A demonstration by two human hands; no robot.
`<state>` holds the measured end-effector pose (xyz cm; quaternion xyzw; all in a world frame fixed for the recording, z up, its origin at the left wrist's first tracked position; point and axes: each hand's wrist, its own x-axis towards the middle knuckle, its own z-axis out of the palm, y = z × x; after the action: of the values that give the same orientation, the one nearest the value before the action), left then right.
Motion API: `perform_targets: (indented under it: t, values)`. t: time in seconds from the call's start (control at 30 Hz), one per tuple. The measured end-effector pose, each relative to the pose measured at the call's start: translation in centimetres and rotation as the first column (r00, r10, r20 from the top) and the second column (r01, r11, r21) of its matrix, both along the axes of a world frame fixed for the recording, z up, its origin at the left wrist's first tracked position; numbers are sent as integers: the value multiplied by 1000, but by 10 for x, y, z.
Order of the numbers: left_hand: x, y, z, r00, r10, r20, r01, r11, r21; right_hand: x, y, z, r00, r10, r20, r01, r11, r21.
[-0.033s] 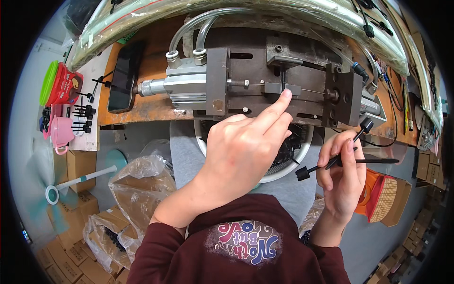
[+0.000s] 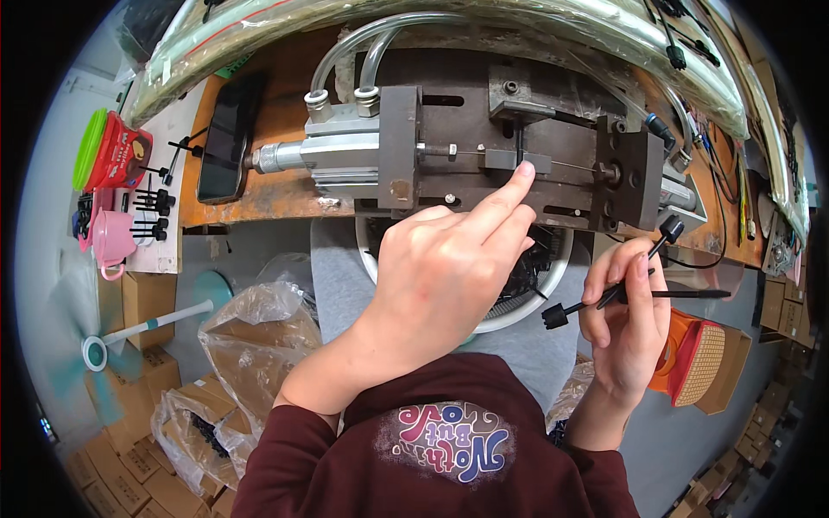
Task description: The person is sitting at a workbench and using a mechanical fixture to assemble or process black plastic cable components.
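Observation:
My left hand (image 2: 449, 259) reaches over a dark metal fixture (image 2: 432, 186), its index finger stretched out. That fingertip touches the near end of a thin black rod (image 2: 520, 138) lying across a small grey block (image 2: 501, 161) in the fixture; my thumb is hidden. Thin metal pins point at the block from both sides, the left one in line with a silver air cylinder (image 2: 345, 160). To the right of the fixture's front edge, my right hand (image 2: 629, 319) is closed on black knobbed rods (image 2: 555, 317), which cross between its fingers.
A white-rimmed basket of black parts (image 2: 561, 268) sits on my lap below the fixture. On the bench's left lie a phone (image 2: 231, 138), a pink cup (image 2: 112, 237) and a red tub (image 2: 128, 155). A fan (image 2: 95, 354) and cartons stand at left; an orange stool (image 2: 678, 363) is at right.

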<state>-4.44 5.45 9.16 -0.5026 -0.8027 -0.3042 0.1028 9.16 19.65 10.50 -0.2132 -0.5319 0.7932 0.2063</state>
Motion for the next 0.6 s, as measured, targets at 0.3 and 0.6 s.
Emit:
perform_targets:
  t: [0.3, 0.6]
  values:
    - [19, -20, 15, 724, -556, 408, 364, 811, 458, -8, -4, -1, 977, 145, -154, -174, 964, -200]
    - [19, -30, 25, 775, -452, 443, 313, 882, 353, -6, 1, -1, 981, -117, -155, 129, 989, 67]
